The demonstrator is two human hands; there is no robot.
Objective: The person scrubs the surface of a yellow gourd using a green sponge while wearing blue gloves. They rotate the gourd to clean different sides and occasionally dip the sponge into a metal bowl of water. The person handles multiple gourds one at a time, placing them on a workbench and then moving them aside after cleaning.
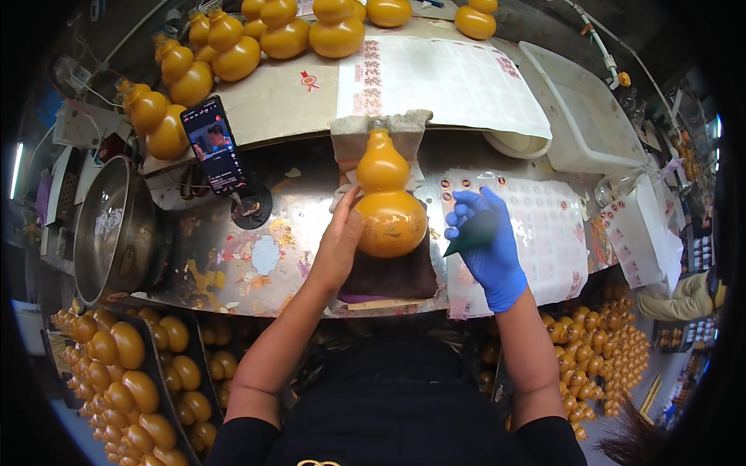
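A glossy amber gourd-shaped bottle [392, 221] lies before me, its narrow neck on a folded grey cloth [348, 144]. Faint gold-brown marks show on its lower bulb. Under that bulb is a dark brown cloth pad [396, 278]. Bare, my left hand [339, 241] holds the bottle's left side, fingers along the bulb. To the right, apart from the bottle, my right hand [491, 252] wears a blue glove. Its fingers are curled round a dark green, flat, pointed scraper [474, 233]. Beneath the right hand spreads a sheet of small printed decals [544, 256].
More gourd-shaped bottles [336, 37] line the raised board at the back. A phone [214, 147] stands on a holder at left, near a metal bowl [113, 229]. White printed sheets [443, 81] and a plastic tub [579, 109] sit back right. Crates of gourd-shaped bottles [128, 346] stand below left.
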